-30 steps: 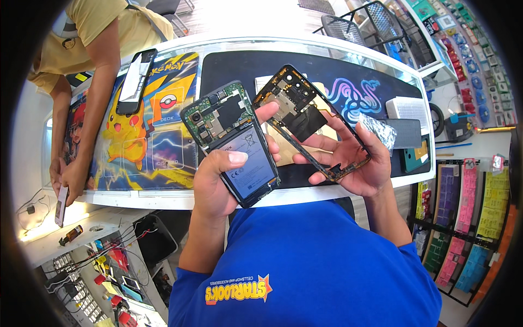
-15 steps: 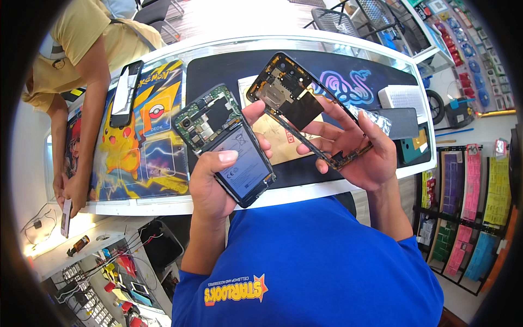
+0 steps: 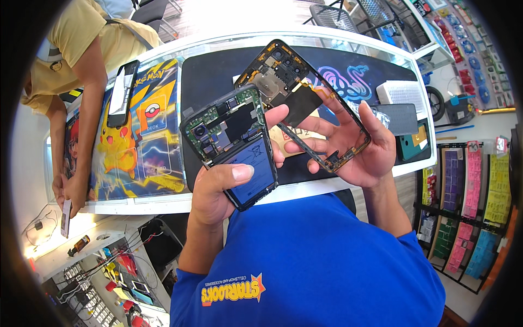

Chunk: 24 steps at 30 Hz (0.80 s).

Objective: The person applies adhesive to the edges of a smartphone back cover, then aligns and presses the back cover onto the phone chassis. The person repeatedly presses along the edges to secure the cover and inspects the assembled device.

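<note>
Green circuit board (image 3: 223,124) and blue-grey battery (image 3: 262,158) fill the phone body (image 3: 230,145), which is gripped by the left hand (image 3: 212,193) over the left part of the black mat (image 3: 212,68), thumb flat across the battery. Right hand (image 3: 380,163) cradles the phone frame (image 3: 283,73) over the mat's middle, fingers spread beneath, thumb by the right rail; loose hold. Change over the last half second: body tilted, shifted right; its upper corner now overlaps the frame's left rail in view, where a gap showed before. Contact: cannot tell. Battery label appears darker. Judged meaning: parts brought closer, inner faces both viewable, not joined. Materials: board crowded with matt shields and a round lens; battery smooth, rectangular; frame thin-railed, round-cornered, with dull metal plate, orange traces, black film (image 3: 300,106). White textured box (image 3: 402,91) at the mat's right end.
</note>
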### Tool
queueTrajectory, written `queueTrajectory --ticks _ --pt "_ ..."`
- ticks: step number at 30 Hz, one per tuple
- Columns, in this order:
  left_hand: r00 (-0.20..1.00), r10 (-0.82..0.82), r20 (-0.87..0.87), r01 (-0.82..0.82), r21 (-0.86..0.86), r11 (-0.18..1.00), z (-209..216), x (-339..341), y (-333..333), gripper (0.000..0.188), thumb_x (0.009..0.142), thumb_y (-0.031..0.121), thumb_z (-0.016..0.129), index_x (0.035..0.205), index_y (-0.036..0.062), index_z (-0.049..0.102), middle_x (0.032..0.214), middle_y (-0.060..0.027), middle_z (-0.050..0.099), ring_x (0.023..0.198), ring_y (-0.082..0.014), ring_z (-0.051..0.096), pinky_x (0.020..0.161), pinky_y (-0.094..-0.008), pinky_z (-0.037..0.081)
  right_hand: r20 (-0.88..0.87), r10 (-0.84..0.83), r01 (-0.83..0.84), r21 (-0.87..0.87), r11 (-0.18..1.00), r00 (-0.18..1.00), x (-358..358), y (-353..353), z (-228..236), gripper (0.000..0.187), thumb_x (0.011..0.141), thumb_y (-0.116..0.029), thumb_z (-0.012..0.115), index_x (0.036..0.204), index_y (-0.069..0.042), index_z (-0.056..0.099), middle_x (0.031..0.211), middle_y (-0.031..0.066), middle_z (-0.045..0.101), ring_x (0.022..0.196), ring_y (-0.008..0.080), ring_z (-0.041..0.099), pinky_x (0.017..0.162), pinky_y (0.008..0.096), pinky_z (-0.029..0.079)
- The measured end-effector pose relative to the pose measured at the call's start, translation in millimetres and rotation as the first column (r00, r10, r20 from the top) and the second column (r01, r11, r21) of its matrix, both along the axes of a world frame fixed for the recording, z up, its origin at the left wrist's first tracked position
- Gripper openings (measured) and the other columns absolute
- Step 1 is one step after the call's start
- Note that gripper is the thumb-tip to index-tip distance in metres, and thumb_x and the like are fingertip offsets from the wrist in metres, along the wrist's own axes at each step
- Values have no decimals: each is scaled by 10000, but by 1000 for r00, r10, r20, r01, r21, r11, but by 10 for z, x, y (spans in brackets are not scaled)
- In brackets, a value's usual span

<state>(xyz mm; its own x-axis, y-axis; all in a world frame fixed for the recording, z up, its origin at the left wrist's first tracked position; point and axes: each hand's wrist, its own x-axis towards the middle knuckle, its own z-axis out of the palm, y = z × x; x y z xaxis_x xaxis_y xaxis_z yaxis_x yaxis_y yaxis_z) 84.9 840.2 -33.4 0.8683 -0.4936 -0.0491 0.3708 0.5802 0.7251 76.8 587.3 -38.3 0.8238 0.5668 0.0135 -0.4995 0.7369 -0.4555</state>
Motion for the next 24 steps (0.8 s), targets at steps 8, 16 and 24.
queueTrajectory --ticks 8,16,24 --pt "983 181 35 -184 134 974 160 -112 -69 907 721 259 640 1466 -179 366 1320 -367 577 960 -269 672 829 -344 573 -8 52 -50 155 987 999 25 70 -7 705 1093 -520 276 1642 -98 142 1604 311 281 1416 526 394 1005 605 521" --pt "987 154 56 -162 219 962 269 -129 -24 895 726 240 632 1477 -165 361 1425 -376 504 997 -245 665 815 -325 581 -89 21 -17 40 999 996 5 152 104 721 1077 -551 282 1660 -171 95 1584 316 314 1417 503 400 911 580 538" --pt "997 76 -35 -76 0 997 29 -29 30 774 760 168 612 1472 -86 445 1493 -264 510 1033 -204 656 926 -348 545 211 -87 171 -420 891 974 15 102 289 859 1018 -532 398 1646 -40 80 1485 264 457 1178 305 572 778 330 507"
